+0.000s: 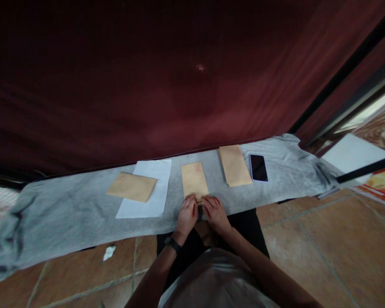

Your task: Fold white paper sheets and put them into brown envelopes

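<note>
A brown paper envelope [194, 179] with small red print lies upright before me on a grey cloth. My left hand [188, 213] and my right hand [215, 214] both hold its near end, the fingers bent and pressed on the paper, where a folded edge shows between them. To the left, another brown envelope [132, 186] rests partly on white paper [157, 188]. A stack of brown envelopes [235, 166] sits to the right, with a dark-screened phone [259, 168] beside it.
The grey cloth [73, 214] covers a long narrow surface. A dark red curtain [167, 98] hangs behind it. Tiled floor [308, 239] shows below, with a white scrap [109, 252] at the left. Papers and a dark bar are at the far right.
</note>
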Available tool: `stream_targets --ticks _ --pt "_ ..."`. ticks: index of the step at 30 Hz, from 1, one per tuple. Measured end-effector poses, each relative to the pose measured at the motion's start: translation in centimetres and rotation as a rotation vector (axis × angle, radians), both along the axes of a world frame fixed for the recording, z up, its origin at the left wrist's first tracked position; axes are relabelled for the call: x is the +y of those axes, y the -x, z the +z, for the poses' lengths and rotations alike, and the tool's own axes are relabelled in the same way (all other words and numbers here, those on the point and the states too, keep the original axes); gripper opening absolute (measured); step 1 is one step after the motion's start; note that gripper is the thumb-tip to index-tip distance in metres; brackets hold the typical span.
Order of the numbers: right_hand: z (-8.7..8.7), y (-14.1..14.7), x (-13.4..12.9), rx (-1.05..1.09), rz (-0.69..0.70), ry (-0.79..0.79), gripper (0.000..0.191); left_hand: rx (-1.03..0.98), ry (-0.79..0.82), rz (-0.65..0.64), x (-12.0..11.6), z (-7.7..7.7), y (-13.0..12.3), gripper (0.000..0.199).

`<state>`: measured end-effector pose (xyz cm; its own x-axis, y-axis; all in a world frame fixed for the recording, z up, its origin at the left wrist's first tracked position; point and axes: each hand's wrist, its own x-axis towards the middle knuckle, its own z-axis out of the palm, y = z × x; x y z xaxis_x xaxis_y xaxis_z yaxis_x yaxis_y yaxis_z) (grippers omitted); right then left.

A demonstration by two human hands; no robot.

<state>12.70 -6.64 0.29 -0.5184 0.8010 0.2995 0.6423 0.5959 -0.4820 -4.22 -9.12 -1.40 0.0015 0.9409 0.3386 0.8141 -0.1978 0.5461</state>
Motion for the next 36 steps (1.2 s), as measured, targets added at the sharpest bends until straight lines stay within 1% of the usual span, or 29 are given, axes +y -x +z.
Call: stream_targets --ticks 3,5,10,14,18,21,24,28,32,34,36 --pt "0.5 0.5 1.4 -0.069 -0.044 0.052 0.022 0.001 0.002 -0.008 -0.1 0.1 0.1 0.030" --pt "0.7 0.8 2.1 -0.126 -0.076 0.051 0.016 0.020 0.005 -0.018 -0.2 0.0 0.2 0.032" --pt "0.5 0.9 2.4 -0.227 -0.106 0.016 0.015 0.098 0.006 -0.011 -0.5 -0.4 0.0 0.039" --pt "0.5 0.8 1.4 -0.193 -0.079 -0.019 0.022 0.095 0.010 0.014 -0.4 -0.4 -0.1 0.037" --pt "0.0 0.6 -0.6 -0.108 0.048 -0.079 0.036 0.097 0.027 0.013 -0.4 -0.1 -0.1 0.039" --pt "-0.8 0.2 -2.1 -0.120 0.111 -0.105 0.047 0.112 0.034 0.030 -0.5 -0.2 -0.1 0.041" --pt "-1.2 -0.2 -2.7 -0.151 0.084 -0.094 0.054 0.111 0.031 0.041 -0.5 -0.3 -0.2 0.041" --pt "-0.8 -0.8 -2.8 -0.159 0.013 -0.059 0.051 0.101 0.033 0.049 -0.4 -0.3 -0.4 0.042" --pt "-0.4 -1.4 -2.6 -0.146 0.008 -0.051 0.049 0.086 0.018 0.052 -0.6 -0.1 -0.2 0.044" --pt "-0.5 -1.5 -2.5 -0.139 0.015 -0.052 0.049 0.113 0.015 0.038 -1.0 0.1 -0.1 0.045" --pt "-0.6 -1.6 -2.5 -0.135 0.015 -0.055 0.049 0.174 0.024 -0.020 -1.7 0.2 -0.3 0.045"
